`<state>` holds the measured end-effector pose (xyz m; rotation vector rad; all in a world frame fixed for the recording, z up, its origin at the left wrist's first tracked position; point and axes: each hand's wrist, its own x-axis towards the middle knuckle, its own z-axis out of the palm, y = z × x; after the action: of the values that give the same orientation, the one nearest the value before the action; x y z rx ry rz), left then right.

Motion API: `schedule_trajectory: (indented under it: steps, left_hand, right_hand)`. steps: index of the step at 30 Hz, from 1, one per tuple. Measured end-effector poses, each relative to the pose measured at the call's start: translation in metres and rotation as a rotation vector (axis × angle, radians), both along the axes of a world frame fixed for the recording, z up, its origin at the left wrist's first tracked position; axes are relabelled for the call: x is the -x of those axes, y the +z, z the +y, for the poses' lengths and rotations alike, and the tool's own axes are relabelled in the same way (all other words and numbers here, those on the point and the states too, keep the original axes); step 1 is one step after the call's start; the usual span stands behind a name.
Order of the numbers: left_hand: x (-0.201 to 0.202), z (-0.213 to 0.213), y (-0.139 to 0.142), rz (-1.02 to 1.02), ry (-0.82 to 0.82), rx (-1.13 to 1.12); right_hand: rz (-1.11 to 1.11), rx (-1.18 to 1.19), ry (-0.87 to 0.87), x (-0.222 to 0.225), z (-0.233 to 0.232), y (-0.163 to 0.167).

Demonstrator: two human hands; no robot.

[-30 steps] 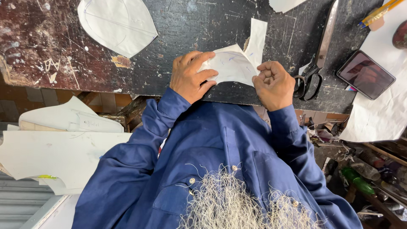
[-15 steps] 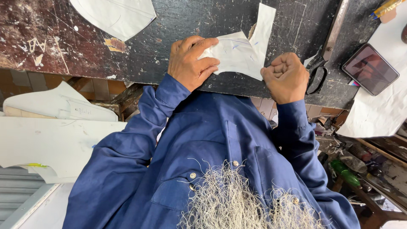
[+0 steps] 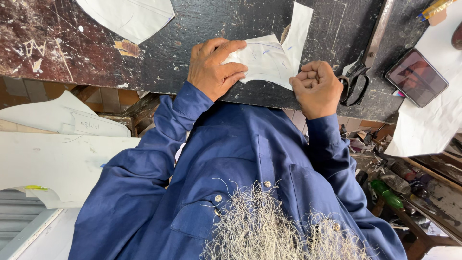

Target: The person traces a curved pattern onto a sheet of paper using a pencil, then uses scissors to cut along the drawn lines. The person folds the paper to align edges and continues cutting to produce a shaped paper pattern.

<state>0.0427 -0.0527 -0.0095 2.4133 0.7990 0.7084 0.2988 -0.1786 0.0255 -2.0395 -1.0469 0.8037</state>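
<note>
Left hand (image 3: 211, 67) is clamped down on the white paper pattern piece (image 3: 267, 60), fingers gripping its near edge flat to the dark, scarred worktable (image 3: 183, 29); right hand (image 3: 315, 86) is a closed fist at the piece's opposite corner, and whether it pinches a tool or only the paper, I cannot tell. So the piece sits right between the two hands at the table's front edge, a narrow strip of it rising away past the fist. To do this well, it looks wise to keep that left pressure steady so the sheet stays flat and cannot slide. Just beyond the fist lie black-handled scissors (image 3: 356, 84); farther out the same side, a dark phone (image 3: 416, 77) rests on a large white sheet (image 3: 433, 125). Beyond the gripping fingers, another curved white cutout (image 3: 130, 17). Below the left sleeve, stacked white pattern sheets (image 3: 62, 144), one carrying faint handwriting, another a small yellow tag.
</note>
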Motion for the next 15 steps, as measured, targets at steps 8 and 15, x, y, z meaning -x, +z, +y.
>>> schedule_trajectory:
  steps: [8,15]
  left_hand:
    - [0.000,0.000,0.001,-0.004,0.002,0.014]
    - [-0.001,-0.001,0.006,0.003,-0.001,0.006]
  right_hand:
    - [-0.059,0.046,0.103,0.002,0.007,0.016]
    - [-0.487,-0.183,0.299,0.015,0.013,0.028]
